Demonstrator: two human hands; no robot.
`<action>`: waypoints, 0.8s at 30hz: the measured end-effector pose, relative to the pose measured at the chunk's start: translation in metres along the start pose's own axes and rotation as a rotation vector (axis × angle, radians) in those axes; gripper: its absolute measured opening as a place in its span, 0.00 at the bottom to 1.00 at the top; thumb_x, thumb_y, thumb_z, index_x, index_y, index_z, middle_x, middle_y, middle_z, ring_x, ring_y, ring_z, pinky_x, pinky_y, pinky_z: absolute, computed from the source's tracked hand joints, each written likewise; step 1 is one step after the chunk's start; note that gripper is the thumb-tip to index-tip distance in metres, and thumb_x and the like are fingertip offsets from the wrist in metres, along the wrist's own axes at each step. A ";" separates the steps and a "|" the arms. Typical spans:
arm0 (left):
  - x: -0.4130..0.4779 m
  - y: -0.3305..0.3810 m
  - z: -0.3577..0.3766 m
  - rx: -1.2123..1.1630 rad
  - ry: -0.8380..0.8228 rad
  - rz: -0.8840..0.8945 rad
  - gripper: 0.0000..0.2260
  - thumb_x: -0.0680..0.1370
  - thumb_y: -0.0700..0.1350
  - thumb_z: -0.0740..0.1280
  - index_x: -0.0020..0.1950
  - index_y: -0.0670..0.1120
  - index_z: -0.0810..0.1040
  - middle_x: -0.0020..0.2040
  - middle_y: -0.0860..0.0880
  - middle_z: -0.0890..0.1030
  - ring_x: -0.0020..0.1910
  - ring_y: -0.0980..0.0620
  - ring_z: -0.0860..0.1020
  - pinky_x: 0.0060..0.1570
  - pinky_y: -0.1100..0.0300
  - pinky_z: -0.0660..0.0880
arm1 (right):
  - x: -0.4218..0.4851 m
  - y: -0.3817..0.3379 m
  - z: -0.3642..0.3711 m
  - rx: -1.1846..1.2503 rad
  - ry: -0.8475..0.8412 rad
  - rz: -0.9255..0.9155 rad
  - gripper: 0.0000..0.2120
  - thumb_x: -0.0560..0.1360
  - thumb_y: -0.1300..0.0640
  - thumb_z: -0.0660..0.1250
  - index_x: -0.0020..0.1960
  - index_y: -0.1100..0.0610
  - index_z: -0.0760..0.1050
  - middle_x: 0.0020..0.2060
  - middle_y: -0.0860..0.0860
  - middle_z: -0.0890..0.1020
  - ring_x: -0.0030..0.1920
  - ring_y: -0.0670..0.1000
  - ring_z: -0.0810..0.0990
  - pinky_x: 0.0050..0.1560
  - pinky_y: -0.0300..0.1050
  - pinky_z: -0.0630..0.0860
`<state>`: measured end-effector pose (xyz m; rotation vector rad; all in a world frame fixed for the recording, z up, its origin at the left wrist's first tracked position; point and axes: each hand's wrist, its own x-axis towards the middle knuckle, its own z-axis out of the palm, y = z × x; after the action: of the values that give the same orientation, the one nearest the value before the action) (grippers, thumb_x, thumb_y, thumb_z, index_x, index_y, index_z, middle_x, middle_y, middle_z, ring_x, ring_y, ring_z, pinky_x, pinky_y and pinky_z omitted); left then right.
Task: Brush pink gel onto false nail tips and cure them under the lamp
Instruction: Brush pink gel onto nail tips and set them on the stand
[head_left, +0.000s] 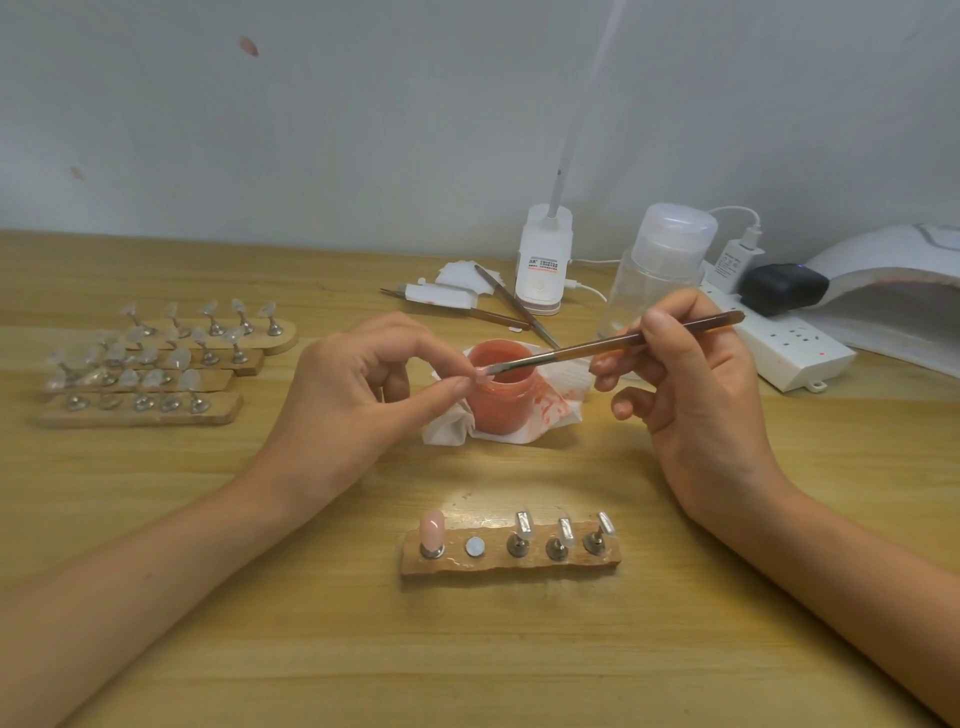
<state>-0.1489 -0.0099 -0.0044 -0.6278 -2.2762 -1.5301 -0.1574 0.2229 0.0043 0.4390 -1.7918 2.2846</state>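
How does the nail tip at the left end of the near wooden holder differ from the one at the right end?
The left tip is pink and opaque; the right tip is clear and colourless. The left tip looks wider with a rounded end; the right tip looks narrower and squarer. Both sit on metal stands on the wooden holder.

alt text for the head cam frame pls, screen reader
A person's left hand pinches a false nail tip while the right hand holds a brush whose bristles meet it, above an open jar of pink gel. Nearer, a wooden holder carries one pink tip and three clear tips; the curing lamp sits at far right.
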 end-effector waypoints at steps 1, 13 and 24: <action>0.000 0.000 0.000 -0.003 0.001 -0.002 0.05 0.70 0.50 0.72 0.42 0.51 0.84 0.43 0.54 0.82 0.28 0.49 0.66 0.29 0.64 0.66 | 0.000 0.000 0.000 -0.015 0.008 0.004 0.07 0.80 0.56 0.63 0.43 0.53 0.70 0.32 0.50 0.82 0.33 0.48 0.81 0.27 0.36 0.73; 0.000 0.001 0.001 -0.017 0.004 -0.030 0.05 0.70 0.50 0.72 0.42 0.51 0.84 0.41 0.58 0.82 0.27 0.54 0.67 0.29 0.66 0.66 | 0.000 0.000 -0.001 -0.054 0.044 0.012 0.07 0.81 0.58 0.61 0.43 0.54 0.69 0.31 0.50 0.82 0.33 0.48 0.80 0.27 0.37 0.73; 0.003 0.006 -0.005 -0.162 0.104 -0.209 0.02 0.73 0.48 0.73 0.43 0.51 0.82 0.42 0.57 0.84 0.28 0.62 0.71 0.29 0.70 0.70 | 0.002 0.001 -0.005 0.011 0.109 0.043 0.15 0.82 0.60 0.59 0.38 0.49 0.72 0.29 0.47 0.79 0.32 0.45 0.79 0.27 0.36 0.72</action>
<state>-0.1480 -0.0125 0.0035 -0.3496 -2.2130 -1.8135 -0.1598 0.2275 0.0029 0.2741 -1.7528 2.3006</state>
